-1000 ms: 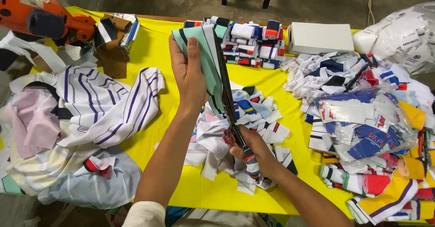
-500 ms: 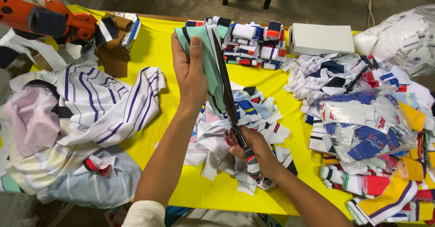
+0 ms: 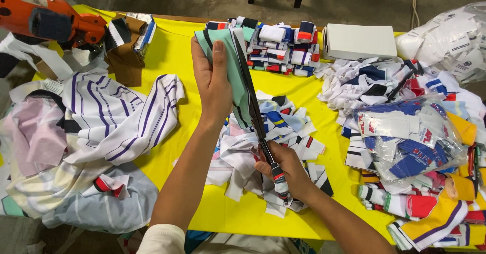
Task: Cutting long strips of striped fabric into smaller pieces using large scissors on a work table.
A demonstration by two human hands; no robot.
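Mint fabric strip (image 3: 230, 61), apparently soft knit, meets long scissors (image 3: 253, 107).

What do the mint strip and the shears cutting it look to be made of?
Mint strip: soft knit fabric, matte; it bends limply in the left hand. Shears: dark metal blades, dull; the wrapped handle in the right hand is probably tape.

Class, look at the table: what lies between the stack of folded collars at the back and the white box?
In the head view, only a narrow strip of bare yellow table separates the stack of folded collars from the white box; nothing lies in it.
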